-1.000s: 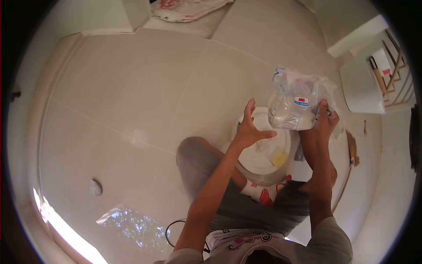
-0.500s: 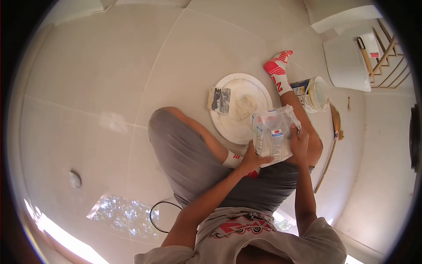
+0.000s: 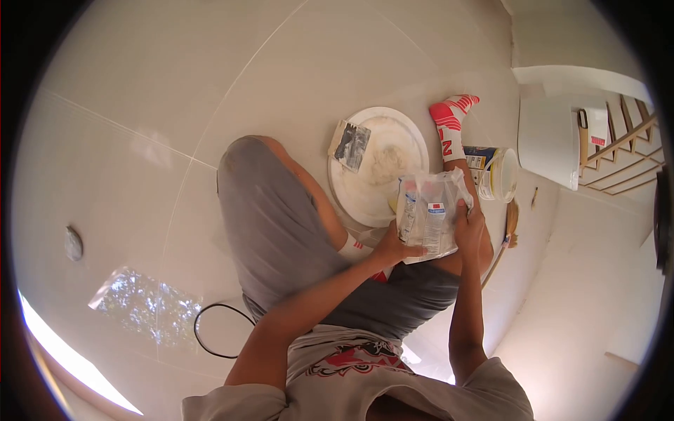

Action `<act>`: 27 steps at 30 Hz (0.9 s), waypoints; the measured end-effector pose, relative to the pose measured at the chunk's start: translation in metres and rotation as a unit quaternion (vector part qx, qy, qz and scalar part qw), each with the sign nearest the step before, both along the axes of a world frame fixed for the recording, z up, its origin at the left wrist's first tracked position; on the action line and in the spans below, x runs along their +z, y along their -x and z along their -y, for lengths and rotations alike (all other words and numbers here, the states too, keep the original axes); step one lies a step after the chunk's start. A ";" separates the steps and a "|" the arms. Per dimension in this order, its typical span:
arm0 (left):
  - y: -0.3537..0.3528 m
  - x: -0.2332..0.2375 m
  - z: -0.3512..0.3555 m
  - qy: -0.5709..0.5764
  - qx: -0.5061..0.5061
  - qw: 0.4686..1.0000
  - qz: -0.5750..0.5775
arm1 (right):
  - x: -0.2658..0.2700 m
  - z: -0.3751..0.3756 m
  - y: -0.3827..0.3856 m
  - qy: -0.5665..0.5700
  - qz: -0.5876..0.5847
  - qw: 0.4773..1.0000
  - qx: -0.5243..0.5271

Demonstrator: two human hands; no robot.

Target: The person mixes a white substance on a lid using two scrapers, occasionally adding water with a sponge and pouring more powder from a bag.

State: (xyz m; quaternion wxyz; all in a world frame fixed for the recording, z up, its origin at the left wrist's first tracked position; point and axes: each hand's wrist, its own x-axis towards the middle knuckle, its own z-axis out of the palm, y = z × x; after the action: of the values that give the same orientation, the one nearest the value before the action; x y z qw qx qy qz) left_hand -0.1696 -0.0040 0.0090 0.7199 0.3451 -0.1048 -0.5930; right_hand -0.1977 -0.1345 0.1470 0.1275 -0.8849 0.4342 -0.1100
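A clear plastic bag with printed labels [image 3: 430,219] is held over my lap. My left hand [image 3: 394,245] grips its lower left side, fingers closed on it. On the bag's right edge my right hand [image 3: 469,226] is closed too. Just beyond the bag lies a round white lid [image 3: 386,158] with grey smudges in its middle. A flat scraper with a dark smeared face [image 3: 351,146] rests on the lid's upper left edge. What the bag contains is hard to make out.
A white bucket [image 3: 502,174] stands beside my outstretched foot, with a broom [image 3: 512,223] nearer to me. A grey lump [image 3: 73,243] lies on the floor at far left, and a black cable loop [image 3: 203,333] is by my left knee. Stair railings [image 3: 625,151] show at right.
The camera view has turned and shifted, so the surroundings appear displaced. Both hands still hold the bag, which looks slightly more upright.
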 end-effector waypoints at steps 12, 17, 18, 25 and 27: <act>-0.013 0.022 -0.008 0.058 -0.044 0.993 -0.092 | 0.004 0.007 -0.002 -0.044 -0.103 0.993 -0.022; -0.019 0.026 -0.007 0.068 -0.085 0.989 -0.100 | 0.003 0.005 0.000 0.005 -0.093 0.996 0.009; -0.015 0.022 -0.006 0.068 -0.085 0.989 -0.100 | 0.002 0.005 -0.001 0.031 -0.054 0.997 0.047; -0.001 0.024 -0.010 0.043 -0.059 0.989 -0.126 | 0.010 -0.001 -0.004 0.005 -0.101 0.995 -0.009; 0.002 0.024 -0.012 0.038 -0.060 0.989 -0.133 | 0.014 -0.007 -0.008 0.004 -0.118 0.993 -0.012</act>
State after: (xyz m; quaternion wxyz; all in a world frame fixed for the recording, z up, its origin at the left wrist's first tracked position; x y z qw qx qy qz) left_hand -0.1721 0.0076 0.0326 0.7031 0.2284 -0.0511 -0.6715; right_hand -0.1895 -0.1276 0.1609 0.0704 -0.8870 0.4563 -0.0082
